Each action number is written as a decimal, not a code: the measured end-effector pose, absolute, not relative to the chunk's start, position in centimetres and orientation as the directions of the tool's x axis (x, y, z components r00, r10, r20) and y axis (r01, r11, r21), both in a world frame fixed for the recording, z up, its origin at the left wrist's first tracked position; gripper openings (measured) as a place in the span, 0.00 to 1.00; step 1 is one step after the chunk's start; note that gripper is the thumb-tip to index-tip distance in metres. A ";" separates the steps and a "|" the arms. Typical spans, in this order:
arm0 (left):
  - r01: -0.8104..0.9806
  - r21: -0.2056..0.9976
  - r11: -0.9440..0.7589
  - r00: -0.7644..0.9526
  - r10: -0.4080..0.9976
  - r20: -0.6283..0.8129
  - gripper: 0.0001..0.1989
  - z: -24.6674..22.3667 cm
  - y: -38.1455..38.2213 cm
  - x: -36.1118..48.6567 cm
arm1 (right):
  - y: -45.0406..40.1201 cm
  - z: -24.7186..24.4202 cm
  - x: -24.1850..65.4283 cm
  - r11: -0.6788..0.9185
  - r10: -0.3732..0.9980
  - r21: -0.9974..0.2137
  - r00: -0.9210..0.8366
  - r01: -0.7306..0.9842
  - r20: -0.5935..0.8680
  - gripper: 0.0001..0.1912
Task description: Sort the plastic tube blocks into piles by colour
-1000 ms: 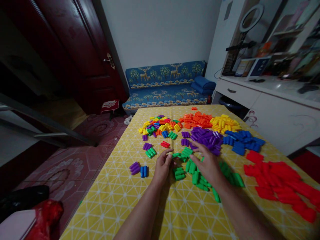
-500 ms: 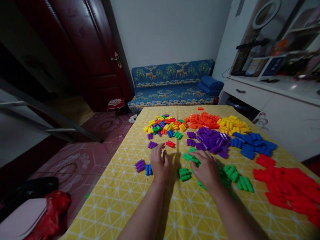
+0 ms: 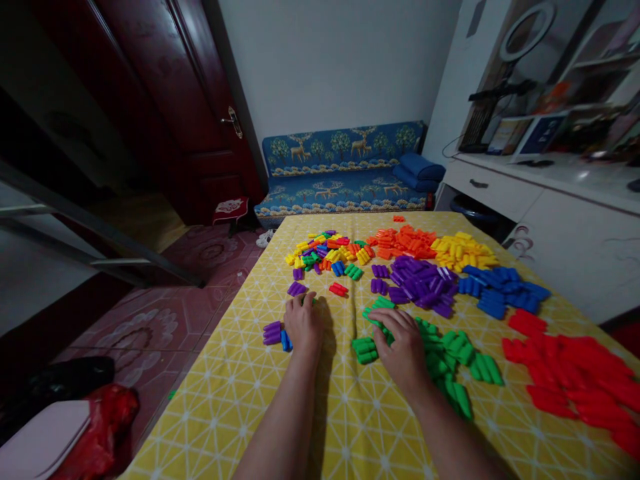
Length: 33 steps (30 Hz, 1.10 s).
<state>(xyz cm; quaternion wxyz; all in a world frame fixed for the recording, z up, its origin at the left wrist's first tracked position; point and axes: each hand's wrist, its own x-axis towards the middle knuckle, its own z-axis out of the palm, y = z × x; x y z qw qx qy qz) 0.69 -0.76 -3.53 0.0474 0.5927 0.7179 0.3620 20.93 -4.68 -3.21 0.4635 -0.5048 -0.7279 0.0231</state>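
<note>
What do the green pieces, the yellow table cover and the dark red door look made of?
Green pieces: probably smooth plastic, with even colour and molded ridges.
Yellow table cover: matte cloth or thin vinyl; a crease shows, but which is unclear.
Dark red door: perhaps varnished wood; highlights suggest gloss.

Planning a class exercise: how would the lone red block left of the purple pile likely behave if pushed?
The red block looks like moulded plastic, so probably stiff and light. Its ribs seem joined and it lies flat, so it would likely slide on the tablecloth, not roll.
</note>
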 end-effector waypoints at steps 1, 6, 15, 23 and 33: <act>0.760 0.650 -0.012 -0.303 0.878 0.371 0.19 -3.7 -0.6 0.6 | -4.7 -3.2 20.9 0.492 0.754 -0.506 -0.055 0.708 0.654 0.12; 0.117 0.968 -0.222 -0.175 0.955 0.241 0.19 -3.5 -1.2 2.5 | -4.8 -3.3 20.3 0.494 0.776 -0.578 -0.029 0.650 0.630 0.15; -0.377 0.926 -0.004 0.088 0.995 0.041 0.31 -2.8 -2.7 5.6 | -4.8 -3.2 20.1 0.561 0.762 -0.520 -0.157 0.645 0.628 0.23; -0.305 0.952 0.015 0.113 0.993 0.020 0.31 -3.0 -2.7 5.5 | -4.5 -3.3 20.1 0.564 0.732 -0.444 -0.173 0.696 0.658 0.20; -0.015 0.978 -0.207 0.096 0.974 0.207 0.21 -2.8 -3.0 5.5 | -4.3 -3.7 20.4 0.503 0.783 -0.567 -0.066 0.652 0.618 0.14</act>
